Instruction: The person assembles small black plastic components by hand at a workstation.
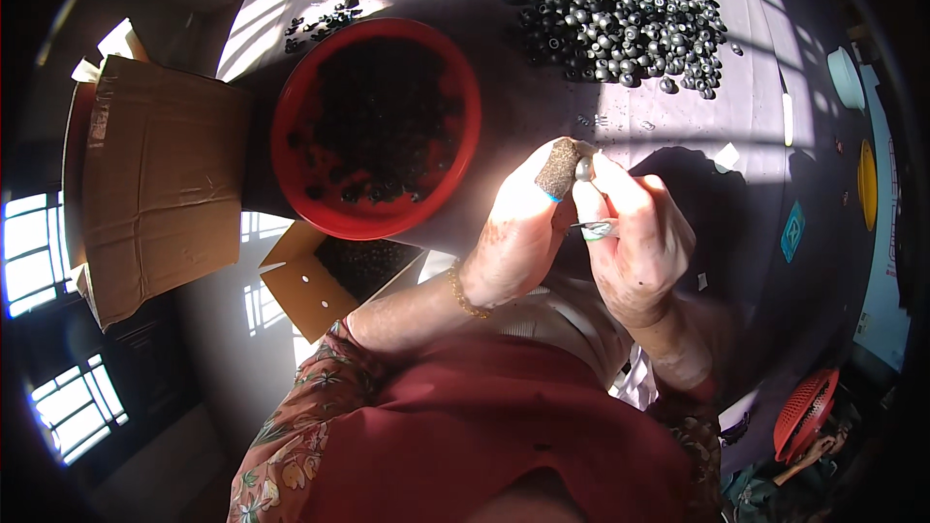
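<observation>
Right now both hands are working together just above the near edge of the table (678, 126), pinching one small dark round piece (585, 169) between them. The left hand (518, 237) is wearing a rough brown fingertip cover (561, 167) over its thumb, and that covered tip is pressing against the piece from the left, while the right hand (635, 242) is closing its fingertips on it from the right and is also gripping a thin metal tool (593, 229) lower in the fist. So neither hand is open: both are clamped on the same little part. It is looking light, hard and smooth, probably rubber or plastic, so it is likely to be slippery and easy to drop; taking it by its rim between thumb and fingertip seems the safest hold, and the coarse cover is probably helping with grip. Both wrists are bending inward, palms facing each other, forearms coming up from the lower edge, the left one carrying a gold bracelet (467, 298). Far across the table a large heap of similar black round pieces (620, 19) is lying in sunlight. To the left a red bowl (300, 174) is holding more dark pieces, and farther left an open cardboard box (160, 184) is standing beside the table.
</observation>
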`<state>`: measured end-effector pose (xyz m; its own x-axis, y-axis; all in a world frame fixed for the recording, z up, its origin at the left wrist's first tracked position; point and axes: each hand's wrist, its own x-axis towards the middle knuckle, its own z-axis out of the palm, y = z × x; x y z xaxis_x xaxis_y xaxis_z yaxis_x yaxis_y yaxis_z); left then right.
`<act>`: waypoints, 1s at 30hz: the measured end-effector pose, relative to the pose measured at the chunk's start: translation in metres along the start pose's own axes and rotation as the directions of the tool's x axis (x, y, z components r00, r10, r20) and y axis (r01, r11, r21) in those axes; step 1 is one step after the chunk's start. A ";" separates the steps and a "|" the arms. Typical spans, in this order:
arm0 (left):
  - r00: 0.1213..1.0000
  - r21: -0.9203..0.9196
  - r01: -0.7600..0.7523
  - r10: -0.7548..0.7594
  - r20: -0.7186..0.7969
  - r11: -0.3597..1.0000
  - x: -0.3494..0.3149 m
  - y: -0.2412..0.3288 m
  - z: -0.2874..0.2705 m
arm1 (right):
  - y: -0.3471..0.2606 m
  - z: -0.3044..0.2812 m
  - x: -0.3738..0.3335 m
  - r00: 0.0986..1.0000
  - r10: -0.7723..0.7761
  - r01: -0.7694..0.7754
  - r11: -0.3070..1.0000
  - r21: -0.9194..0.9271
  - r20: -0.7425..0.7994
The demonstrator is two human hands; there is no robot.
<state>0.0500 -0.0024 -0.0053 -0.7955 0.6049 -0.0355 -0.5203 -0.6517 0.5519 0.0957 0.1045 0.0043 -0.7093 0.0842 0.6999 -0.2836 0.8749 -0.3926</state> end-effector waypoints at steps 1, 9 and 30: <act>1.000 0.031 0.003 -0.003 -0.024 1.000 0.000 0.001 0.000 | 0.000 0.001 0.000 1.000 -0.019 0.019 1.000 -0.012 0.002; 0.998 -0.022 0.009 -0.008 0.065 1.000 0.003 0.002 -0.014 | 0.001 -0.013 0.012 0.895 0.368 -0.432 0.856 0.283 0.253; 0.984 0.178 0.163 -0.147 -0.102 0.970 0.000 0.007 -0.016 | -0.005 -0.012 0.029 0.918 0.224 -0.218 0.974 -0.054 0.326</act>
<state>0.0412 -0.0139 -0.0152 -0.7382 0.6439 -0.2012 -0.5795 -0.4525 0.6779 0.0842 0.1081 0.0335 -0.9255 0.1177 0.3600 -0.0862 0.8600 -0.5029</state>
